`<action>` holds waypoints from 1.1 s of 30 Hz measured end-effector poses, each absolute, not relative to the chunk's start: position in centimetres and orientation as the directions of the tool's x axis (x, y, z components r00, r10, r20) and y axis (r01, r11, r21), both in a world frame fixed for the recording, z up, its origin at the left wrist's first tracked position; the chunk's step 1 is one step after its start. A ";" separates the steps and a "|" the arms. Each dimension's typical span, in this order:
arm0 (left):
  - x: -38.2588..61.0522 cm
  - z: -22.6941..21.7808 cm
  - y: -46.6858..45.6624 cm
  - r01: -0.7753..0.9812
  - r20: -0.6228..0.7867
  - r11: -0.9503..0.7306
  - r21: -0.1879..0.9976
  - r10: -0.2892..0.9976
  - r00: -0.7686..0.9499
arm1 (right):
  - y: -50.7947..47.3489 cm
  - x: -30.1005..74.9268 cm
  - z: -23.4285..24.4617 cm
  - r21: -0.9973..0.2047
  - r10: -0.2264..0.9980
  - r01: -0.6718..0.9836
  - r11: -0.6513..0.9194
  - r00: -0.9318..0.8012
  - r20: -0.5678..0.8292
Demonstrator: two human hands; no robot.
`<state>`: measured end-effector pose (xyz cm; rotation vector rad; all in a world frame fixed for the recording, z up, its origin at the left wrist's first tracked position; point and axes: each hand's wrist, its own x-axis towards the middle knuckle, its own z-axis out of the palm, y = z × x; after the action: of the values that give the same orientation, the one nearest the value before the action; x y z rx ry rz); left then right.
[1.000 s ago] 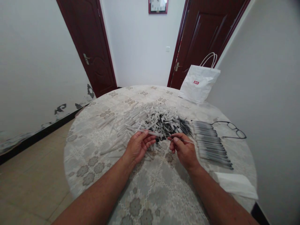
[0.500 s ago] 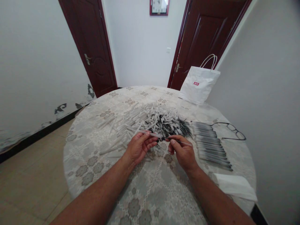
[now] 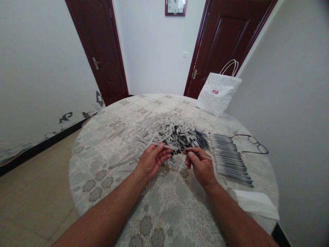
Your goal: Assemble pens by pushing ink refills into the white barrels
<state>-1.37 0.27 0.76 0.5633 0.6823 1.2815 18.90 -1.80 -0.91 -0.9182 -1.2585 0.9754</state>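
Two slim parts were held just above the tabletop (image 3: 164,206), before the heap of pen parts (image 3: 169,132): the left hand (image 3: 151,161) was closed on a pale pen barrel (image 3: 168,146), and the right hand (image 3: 200,166) was pinched on a thin refill (image 3: 205,157). Both long axes were laid nearly level, left to right, with the facing ends almost met between the hands. The step was judged best served if both axes were held in one line and gripped near those ends.

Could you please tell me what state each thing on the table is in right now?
left hand: closed on a clear pen barrel.
right hand: pinching a thin refill.
loose parts: heaped, unsorted.
finished pens: laid side by side in a row.
glasses: unfolded, lying flat.
paper bag: standing, handles up.
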 end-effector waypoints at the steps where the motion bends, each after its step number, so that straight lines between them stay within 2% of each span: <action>1: -1.4 0.7 0.3 -0.668 -0.145 0.204 0.716 0.979 0.143 | -1.8 18.8 -0.8 -0.941 0.944 -0.071 0.330 0.046 0.328; 12: -1.4 0.7 0.3 -0.685 -0.155 0.203 0.700 0.979 0.131 | -2.3 18.8 -0.7 -0.923 0.923 -0.048 0.383 0.068 0.379; 19: -1.4 0.4 0.2 -0.673 -0.132 0.243 0.699 0.968 0.213 | -2.2 18.3 -0.5 -0.937 0.937 0.003 0.349 0.010 0.349; 25: -1.4 0.3 0.1 -0.651 -0.137 0.276 0.707 0.957 0.257 | -2.2 18.4 -0.3 -0.925 0.924 0.018 0.381 -0.032 0.380; 27: -1.3 0.3 0.0 -0.639 -0.142 0.298 0.709 0.948 0.285 | -2.3 18.3 -0.3 -0.937 0.936 0.022 0.349 -0.062 0.347; 30: -1.2 0.2 -0.1 -0.638 -0.149 0.318 0.701 0.941 0.305 | -2.1 18.2 -0.4 -0.963 0.963 -0.062 0.261 -0.054 0.264; 33: -1.2 0.1 0.0 -0.662 -0.152 0.297 0.688 0.951 0.268 | -1.8 18.4 -0.4 -0.932 0.970 -0.269 0.241 0.039 0.240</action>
<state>-1.22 0.00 0.09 0.5581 0.6163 1.1673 18.37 -1.78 -0.38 -0.8342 -1.1087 1.1428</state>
